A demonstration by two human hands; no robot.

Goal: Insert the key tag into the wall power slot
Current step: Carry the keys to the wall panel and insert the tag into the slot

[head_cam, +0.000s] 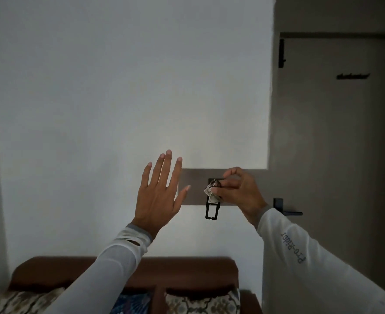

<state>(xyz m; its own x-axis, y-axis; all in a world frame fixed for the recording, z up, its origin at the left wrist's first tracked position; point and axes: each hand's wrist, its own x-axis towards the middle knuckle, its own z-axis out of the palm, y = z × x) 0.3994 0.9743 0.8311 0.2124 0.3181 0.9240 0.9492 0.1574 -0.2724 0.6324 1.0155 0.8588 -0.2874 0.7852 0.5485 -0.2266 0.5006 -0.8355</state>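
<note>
My right hand (pixel 238 190) pinches a key ring with silver keys (pixel 210 189) right in front of a dark wall power slot (pixel 214 179), which sits on a grey-brown wall panel (pixel 195 177). A black rectangular key tag (pixel 212 209) hangs down from the ring, below the slot. The slot is mostly hidden by my fingers and the keys. My left hand (pixel 161 193) is raised to the left of the panel, palm toward the white wall, fingers spread and holding nothing.
A grey-brown door (pixel 336 143) with a dark lever handle (pixel 286 210) stands to the right. Below is a brown wooden sofa back (pixel 175 270) with patterned cushions (pixel 200 302).
</note>
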